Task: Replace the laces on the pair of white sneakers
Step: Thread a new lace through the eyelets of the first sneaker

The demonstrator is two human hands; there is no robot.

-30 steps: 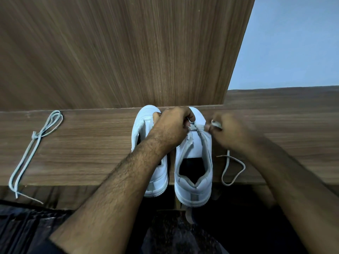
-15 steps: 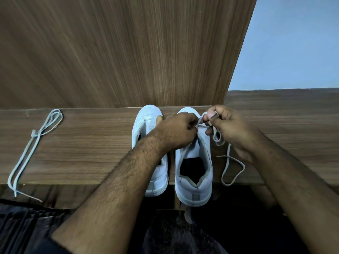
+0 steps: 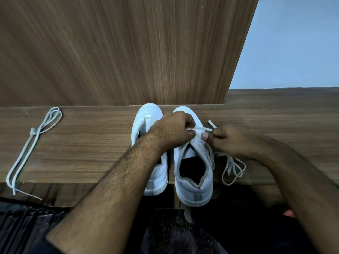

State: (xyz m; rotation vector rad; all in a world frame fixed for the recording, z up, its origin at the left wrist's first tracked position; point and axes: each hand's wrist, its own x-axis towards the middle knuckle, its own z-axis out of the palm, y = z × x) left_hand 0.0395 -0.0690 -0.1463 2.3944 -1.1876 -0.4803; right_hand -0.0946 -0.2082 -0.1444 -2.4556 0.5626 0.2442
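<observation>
On the wooden tabletop (image 3: 82, 153), the left hand (image 3: 174, 131) and right hand (image 3: 229, 140) each pinched the flat white lace (image 3: 202, 128) over the right white leather sneaker (image 3: 192, 171), seemingly mid-lacing at its far eyelets; next likely came threading the lace end through an eyelet.

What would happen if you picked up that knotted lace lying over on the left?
The pale knotted shoelace would probably flop and dangle, since it lies in limp curves. It looks thin, so likely very light. Its knot should keep the strands together.
</observation>
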